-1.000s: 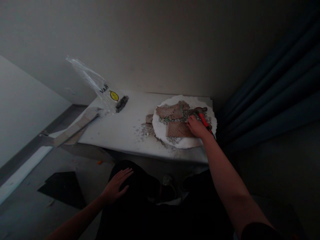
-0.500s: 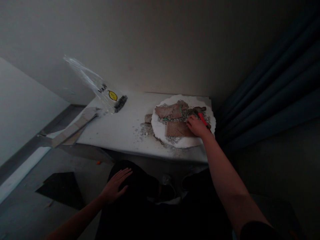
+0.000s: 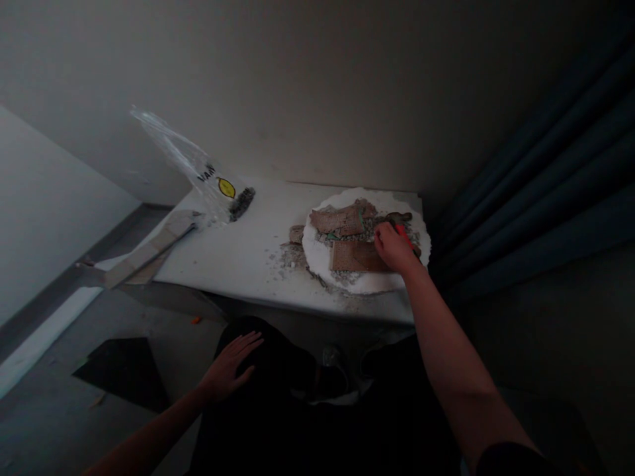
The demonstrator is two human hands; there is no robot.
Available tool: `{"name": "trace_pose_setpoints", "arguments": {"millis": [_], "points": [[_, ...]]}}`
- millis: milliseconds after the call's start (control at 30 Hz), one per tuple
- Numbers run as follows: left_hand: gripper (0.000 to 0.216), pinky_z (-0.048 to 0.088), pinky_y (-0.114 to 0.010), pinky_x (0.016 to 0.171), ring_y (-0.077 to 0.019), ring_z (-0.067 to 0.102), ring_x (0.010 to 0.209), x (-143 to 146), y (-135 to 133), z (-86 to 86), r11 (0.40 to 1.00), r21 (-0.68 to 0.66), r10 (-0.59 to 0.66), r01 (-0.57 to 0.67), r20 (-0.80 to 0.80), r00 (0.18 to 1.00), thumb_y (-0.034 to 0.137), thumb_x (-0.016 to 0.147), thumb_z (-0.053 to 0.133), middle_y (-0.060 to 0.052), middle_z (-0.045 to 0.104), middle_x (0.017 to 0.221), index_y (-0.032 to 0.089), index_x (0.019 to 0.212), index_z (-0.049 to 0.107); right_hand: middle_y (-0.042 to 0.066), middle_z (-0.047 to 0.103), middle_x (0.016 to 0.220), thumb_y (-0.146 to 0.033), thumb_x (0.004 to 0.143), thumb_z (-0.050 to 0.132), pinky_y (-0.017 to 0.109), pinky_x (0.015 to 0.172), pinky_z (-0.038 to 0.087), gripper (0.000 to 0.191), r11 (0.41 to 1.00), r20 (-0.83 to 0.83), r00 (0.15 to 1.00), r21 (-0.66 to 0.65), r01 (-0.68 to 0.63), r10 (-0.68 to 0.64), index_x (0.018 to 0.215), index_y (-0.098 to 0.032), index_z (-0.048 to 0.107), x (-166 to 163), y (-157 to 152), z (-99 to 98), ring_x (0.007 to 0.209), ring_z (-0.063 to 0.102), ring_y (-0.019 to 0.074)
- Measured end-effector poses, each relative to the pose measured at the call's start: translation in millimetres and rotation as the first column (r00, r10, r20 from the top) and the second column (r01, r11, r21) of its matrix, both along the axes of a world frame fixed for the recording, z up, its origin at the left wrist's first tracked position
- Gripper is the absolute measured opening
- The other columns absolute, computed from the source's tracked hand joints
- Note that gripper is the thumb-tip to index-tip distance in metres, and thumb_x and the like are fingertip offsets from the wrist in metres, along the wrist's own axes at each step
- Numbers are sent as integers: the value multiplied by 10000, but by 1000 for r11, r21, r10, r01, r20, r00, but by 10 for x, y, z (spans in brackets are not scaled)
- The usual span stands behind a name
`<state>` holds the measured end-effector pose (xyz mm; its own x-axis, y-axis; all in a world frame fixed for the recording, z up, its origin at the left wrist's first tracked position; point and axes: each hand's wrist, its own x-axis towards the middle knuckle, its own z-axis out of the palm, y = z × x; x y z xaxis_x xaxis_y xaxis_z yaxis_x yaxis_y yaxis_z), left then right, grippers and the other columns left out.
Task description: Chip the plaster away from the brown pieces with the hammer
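Fingers stretched out, my left hand (image 3: 232, 367) rests flat on my dark trouser leg (image 3: 253, 334). My right hand (image 3: 391, 246) is over a white scallop-edged board (image 3: 316, 256), its fingers curled down into grey gravel (image 3: 368, 233); the fingertips and anything in them are hidden. Just below those fingers lies a flat brown woven-textured piece (image 3: 354, 256). A second, ragged brown piece (image 3: 340, 221) lies behind it, with bits of green at its edge. Beside my right hand is a red-handled object (image 3: 404, 236), partly covered by the hand. A dark brown lump (image 3: 399, 217) sits behind.
The board stands on a white table (image 3: 223, 264). A clear plastic bag (image 3: 198, 173) with dark gravel inside leans at the left, near folded cardboard (image 3: 151, 252). Crumbs and a brown lump (image 3: 296, 233) lie left of the board. A blue curtain (image 3: 536, 172) hangs at right.
My right hand has curled its fingers more tightly over the gravel, at nearly the same spot. My left hand stays on my leg. The view has shifted very slightly.
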<state>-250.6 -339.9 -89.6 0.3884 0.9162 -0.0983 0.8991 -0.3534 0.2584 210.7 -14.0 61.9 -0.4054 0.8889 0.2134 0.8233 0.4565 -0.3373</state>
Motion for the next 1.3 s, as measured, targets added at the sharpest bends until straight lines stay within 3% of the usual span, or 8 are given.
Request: {"name": "trace_pose_setpoints", "arguments": {"millis": [200,400,633,1300], "points": [[611,316,-519,1223,-295,442,1442,-11,3,-25,1000,-5,6,-6,10,1000,400,953,490,-79,481,1561,261,1543,417,78,656,1018,-259,941,558,296,791,456,102,977,-61,986,-137,-160,153,886,-194,614,23,-33,-114,890,623,193],[593,313,-525,1221,-295,438,1444,-10,3,-38,1000,-5,6,-6,19,1000,406,950,494,-87,478,1563,253,1522,450,103,689,1055,-182,950,533,295,845,458,122,983,-39,996,-164,-81,76,974,-165,652,63,93,-227,970,631,199],[605,317,-518,1221,-295,446,1441,-4,-1,-13,1000,-2,-1,1,10,1000,400,949,496,-83,479,1562,268,1536,427,88,736,979,-197,906,608,294,813,468,73,977,4,999,-207,-48,50,891,-176,676,66,193,-317,913,657,208],[622,328,-501,1216,-287,456,1433,-6,-18,-12,1000,13,6,-7,3,1000,404,956,487,-73,479,1563,278,1558,395,91,757,936,-199,878,627,285,730,462,65,962,67,998,-271,12,7,885,-188,691,-12,268,-275,860,683,217]]}}
